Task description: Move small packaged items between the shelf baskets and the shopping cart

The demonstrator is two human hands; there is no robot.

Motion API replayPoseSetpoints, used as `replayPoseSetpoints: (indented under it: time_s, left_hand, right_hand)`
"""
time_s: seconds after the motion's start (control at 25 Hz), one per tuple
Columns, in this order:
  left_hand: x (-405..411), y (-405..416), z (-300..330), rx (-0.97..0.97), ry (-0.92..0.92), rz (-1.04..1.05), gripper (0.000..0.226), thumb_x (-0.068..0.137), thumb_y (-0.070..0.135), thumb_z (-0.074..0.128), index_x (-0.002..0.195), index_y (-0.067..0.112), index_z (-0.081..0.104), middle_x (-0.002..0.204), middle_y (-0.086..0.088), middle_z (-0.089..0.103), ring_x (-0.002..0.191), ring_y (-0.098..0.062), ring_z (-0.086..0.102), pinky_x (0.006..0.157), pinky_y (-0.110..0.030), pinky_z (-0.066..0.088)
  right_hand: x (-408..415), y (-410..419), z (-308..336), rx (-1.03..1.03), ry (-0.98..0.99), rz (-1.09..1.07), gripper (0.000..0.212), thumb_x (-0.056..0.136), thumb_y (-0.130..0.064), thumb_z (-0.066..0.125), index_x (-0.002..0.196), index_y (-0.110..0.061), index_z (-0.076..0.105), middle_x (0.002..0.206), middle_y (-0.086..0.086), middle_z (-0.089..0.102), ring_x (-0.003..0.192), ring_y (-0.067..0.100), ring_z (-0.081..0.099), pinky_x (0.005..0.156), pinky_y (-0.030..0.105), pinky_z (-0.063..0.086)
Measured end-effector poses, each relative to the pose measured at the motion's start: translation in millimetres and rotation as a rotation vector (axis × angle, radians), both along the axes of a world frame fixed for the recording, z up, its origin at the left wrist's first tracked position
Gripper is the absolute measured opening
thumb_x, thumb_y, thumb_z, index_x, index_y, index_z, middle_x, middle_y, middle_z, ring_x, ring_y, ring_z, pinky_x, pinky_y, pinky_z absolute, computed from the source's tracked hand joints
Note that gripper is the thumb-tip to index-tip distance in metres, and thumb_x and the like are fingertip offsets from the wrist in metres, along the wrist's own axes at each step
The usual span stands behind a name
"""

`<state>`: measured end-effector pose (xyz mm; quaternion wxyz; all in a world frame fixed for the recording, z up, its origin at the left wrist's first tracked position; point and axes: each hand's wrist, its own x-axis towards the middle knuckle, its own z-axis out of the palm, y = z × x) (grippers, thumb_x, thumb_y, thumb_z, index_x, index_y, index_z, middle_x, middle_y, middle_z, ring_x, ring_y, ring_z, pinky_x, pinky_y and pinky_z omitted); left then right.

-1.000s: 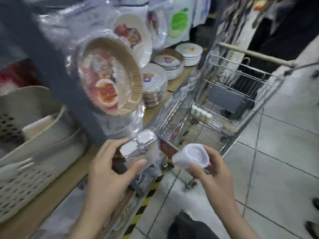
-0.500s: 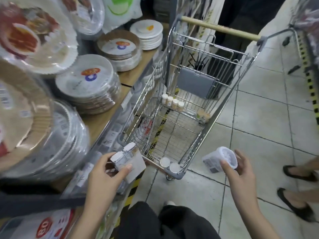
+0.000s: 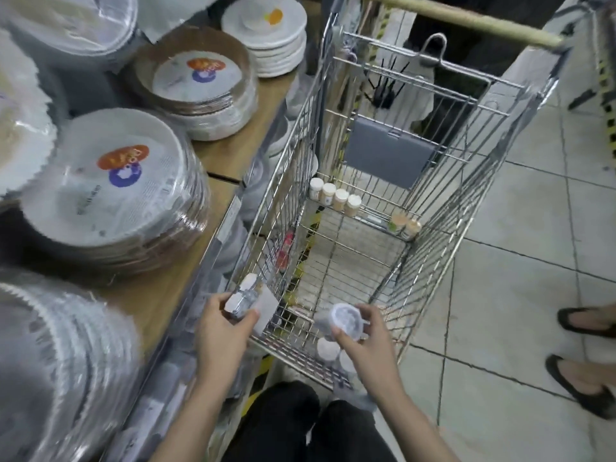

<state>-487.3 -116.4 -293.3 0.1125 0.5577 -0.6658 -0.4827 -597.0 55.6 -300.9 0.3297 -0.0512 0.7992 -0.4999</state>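
Note:
My left hand (image 3: 221,331) grips a small clear packaged item with a white card (image 3: 248,300), held just outside the near left corner of the wire shopping cart (image 3: 443,258). My right hand (image 3: 365,341) holds a small clear tub with a white lid (image 3: 343,320) over the cart's near end. Below that tub lie two white-capped jars (image 3: 328,350) in the cart. Several small white-capped bottles (image 3: 335,196) stand at the cart's far end, with two more (image 3: 405,225) to their right.
A wooden shelf (image 3: 230,151) on the left carries wrapped stacks of paper plates (image 3: 113,188). A grey flap (image 3: 388,158) hangs in the cart's child seat. Another person's sandalled feet (image 3: 583,385) stand on the tiled floor at right. My dark trousers (image 3: 310,425) fill the bottom.
The view has swung from the shelf toward the cart. My right hand has carried the tub leftward, from outside the cart to over its near end. My left hand still holds its packet.

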Motion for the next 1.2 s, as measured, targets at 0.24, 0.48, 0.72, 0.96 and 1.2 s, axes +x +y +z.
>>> replayPoseSetpoints:
  time_s: [0.24,0.48,0.72,0.96,1.2]
  left_hand:
    - [-15.1,-28.7,-39.4,-0.038,-0.023,0.128,0.038,0.080,0.013,0.073,0.113,0.019,0.057,0.087,0.011,0.061,0.075,-0.002,0.057,0.055,-0.022,0.041]
    - [-17.4,-40.7,-77.2,-0.114,-0.051,0.258,0.036,0.073,0.014,0.079,0.100,0.028,0.060,0.088,0.006,0.062,0.082,-0.018,0.058,0.070,-0.031,0.041]
    - [-10.6,-40.1,-109.7,-0.159,-0.142,0.227,0.044,0.070,0.019,0.082,0.109,0.023,0.062,0.098,0.000,0.061,0.091,-0.023,0.057,0.077,-0.034,0.042]
    - [-10.9,-31.8,-110.8,-0.160,-0.105,0.179,0.045,0.070,0.010,0.081,0.093,0.039,0.056,0.101,-0.002,0.059,0.084,-0.014,0.056,0.078,-0.034,0.044]
    - [-18.4,-28.0,-106.8,-0.036,-0.073,0.082,0.052,0.073,0.016,0.079,0.095,0.055,0.054,0.110,0.005,0.063,0.096,-0.018,0.062,0.082,-0.044,0.053]
  right_hand:
    - [-10.1,-78.7,-112.3,0.197,-0.157,0.207,0.054,0.080,-0.020,0.073,0.127,-0.016,0.046,0.120,-0.002,0.057,0.092,0.011,0.056,0.063,0.015,0.052]
    - [3.6,-134.9,-224.0,0.314,-0.163,0.467,0.054,0.080,-0.033,0.072,0.127,-0.029,0.047,0.119,0.000,0.063,0.104,0.019,0.060,0.088,0.035,0.051]
    - [13.6,-171.3,-257.8,0.208,-0.212,0.543,0.042,0.085,-0.023,0.068,0.124,-0.022,0.052,0.116,-0.001,0.061,0.098,0.015,0.055,0.073,0.023,0.044]
    - [6.9,-163.3,-255.3,0.142,-0.316,0.592,0.052,0.092,-0.027,0.060,0.140,-0.019,0.040,0.134,0.004,0.054,0.110,0.020,0.057,0.093,0.034,0.047]
    - [-31.3,-140.9,-207.4,-0.020,-0.372,0.321,0.047,0.094,-0.003,0.049,0.135,-0.024,0.043,0.133,-0.011,0.051,0.120,0.006,0.049,0.093,0.015,0.045]
